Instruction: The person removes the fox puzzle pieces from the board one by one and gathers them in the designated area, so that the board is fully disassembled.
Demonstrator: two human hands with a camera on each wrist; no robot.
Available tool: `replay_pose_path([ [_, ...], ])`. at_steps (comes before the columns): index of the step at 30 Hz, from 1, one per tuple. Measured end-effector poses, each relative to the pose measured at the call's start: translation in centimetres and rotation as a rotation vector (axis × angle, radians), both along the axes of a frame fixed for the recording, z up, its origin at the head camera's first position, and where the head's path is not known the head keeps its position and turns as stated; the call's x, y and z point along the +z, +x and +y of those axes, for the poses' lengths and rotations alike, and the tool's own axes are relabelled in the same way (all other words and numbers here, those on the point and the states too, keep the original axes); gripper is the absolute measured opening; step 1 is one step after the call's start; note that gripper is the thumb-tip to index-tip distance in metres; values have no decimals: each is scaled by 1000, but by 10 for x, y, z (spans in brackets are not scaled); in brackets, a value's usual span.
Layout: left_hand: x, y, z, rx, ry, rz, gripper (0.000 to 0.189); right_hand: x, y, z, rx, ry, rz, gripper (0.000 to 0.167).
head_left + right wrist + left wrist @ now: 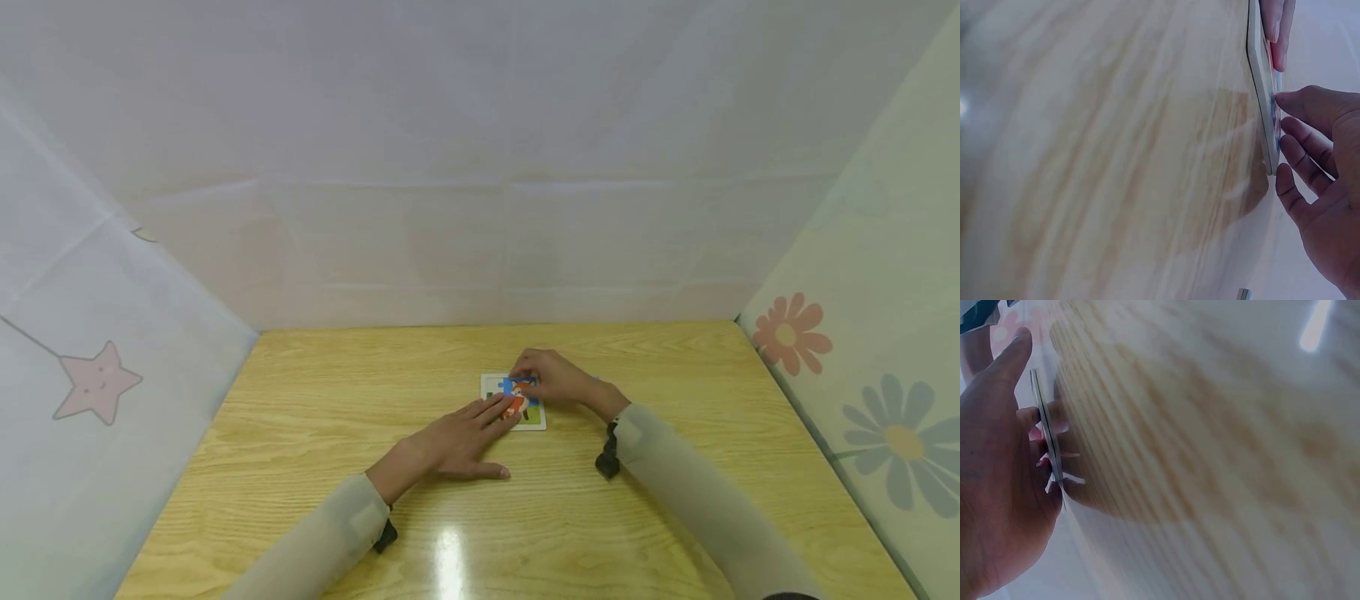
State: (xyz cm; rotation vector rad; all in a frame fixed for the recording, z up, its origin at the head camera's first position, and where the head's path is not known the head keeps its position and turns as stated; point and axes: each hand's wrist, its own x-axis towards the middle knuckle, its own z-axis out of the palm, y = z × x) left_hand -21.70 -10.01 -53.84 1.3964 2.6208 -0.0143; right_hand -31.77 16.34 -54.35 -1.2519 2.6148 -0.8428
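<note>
A small jigsaw puzzle [536,421] with a fox picture in a white frame lies on the wooden table. My left hand [467,437] comes from the left, palm down, its straight fingers resting on the fox and the thumb spread apart on the near side. Over the puzzle's upper right part, my right hand [555,377] bends its fingers and thumb around a blue-edged puzzle piece [507,386]; the fingers partly hide it. The right wrist view shows the thumb and fingertips [1286,145] at the puzzle's face, with the left fingers farther up the board.
A small flat piece [1244,294] lies on the table by the right hand, and a bit of blue shows behind the right wrist in the head view. Cloth walls with a star [97,383] and flowers [903,442] enclose the wooden table [337,375].
</note>
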Motion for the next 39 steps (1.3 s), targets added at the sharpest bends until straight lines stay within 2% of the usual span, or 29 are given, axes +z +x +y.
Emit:
replay_pose_path([
  [5, 0, 0, -1, -1, 1, 5, 94, 2, -1, -3, 3, 46, -10, 28],
  [15, 1, 2, -1, -7, 7, 0, 94, 2, -2, -7, 38, 30, -64, 34],
  [30, 2, 2, 0, 12, -6, -8, 95, 3, -3, -11, 22, 57, -110, 33],
  [39, 3, 0, -1, 13, 1, -32, 94, 4, -5, -13, -10, 53, -188, 33],
])
